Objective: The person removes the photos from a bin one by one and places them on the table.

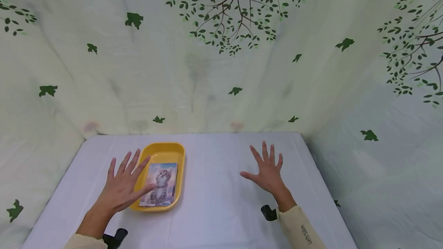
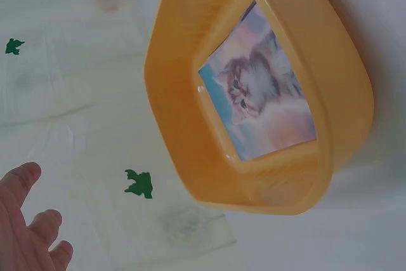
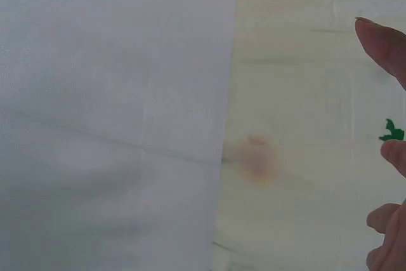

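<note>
From my end, the head view alone takes in the whole leaf-printed curtain [image 1: 197, 87] behind the white-covered table [image 1: 214, 187]; the right wrist view gives me only a strip where the two meet, plus a sliver of orange at its top, too little to identify. On the table's left half, its far end near the back edge, sits a yellow tray [image 1: 167, 151]. In the head view the left hand [image 1: 122, 189] hides part of the tray's left rim, yet the left wrist view shows me the fingertips well apart from it. I see those fingers spread, gripping nothing. The right hand [image 1: 268, 174] is over the table's right half, toward the back right corner, fingers also splayed and holding nothing. Inside the tray a cat picture [image 1: 164, 187] lies face up, with another edge showing beneath it. The left thumb overlaps it in the head view; the left wrist view leaves the cat's face uncovered. Smallest, I have a black mount [image 1: 268, 213] beside the right cuff.
</note>
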Action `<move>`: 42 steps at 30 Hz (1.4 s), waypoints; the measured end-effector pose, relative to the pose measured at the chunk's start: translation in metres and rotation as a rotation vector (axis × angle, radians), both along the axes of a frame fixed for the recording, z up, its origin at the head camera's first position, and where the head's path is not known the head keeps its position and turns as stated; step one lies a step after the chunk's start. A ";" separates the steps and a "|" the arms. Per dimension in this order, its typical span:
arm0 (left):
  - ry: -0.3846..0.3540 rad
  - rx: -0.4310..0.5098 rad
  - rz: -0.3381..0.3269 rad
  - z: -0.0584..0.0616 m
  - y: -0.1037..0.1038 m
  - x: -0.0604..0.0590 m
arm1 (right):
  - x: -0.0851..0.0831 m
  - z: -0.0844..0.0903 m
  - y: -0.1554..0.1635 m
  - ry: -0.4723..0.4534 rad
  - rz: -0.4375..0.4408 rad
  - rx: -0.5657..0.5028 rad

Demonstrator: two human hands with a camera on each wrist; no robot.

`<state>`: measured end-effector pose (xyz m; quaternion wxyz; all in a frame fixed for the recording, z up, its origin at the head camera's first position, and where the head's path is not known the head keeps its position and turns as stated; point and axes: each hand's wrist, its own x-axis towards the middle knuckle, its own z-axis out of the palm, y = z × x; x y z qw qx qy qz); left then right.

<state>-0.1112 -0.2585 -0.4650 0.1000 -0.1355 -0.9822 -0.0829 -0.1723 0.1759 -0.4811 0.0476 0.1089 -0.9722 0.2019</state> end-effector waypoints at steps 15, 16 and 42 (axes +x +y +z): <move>-0.016 0.025 -0.018 -0.008 -0.004 0.001 | -0.007 -0.006 -0.016 -0.003 0.022 -0.031; -0.018 0.030 -0.027 -0.009 -0.004 0.001 | -0.007 -0.006 -0.018 -0.009 0.026 -0.041; -0.085 0.059 -0.015 -0.043 -0.016 0.011 | -0.028 -0.028 -0.104 -0.064 0.256 -0.264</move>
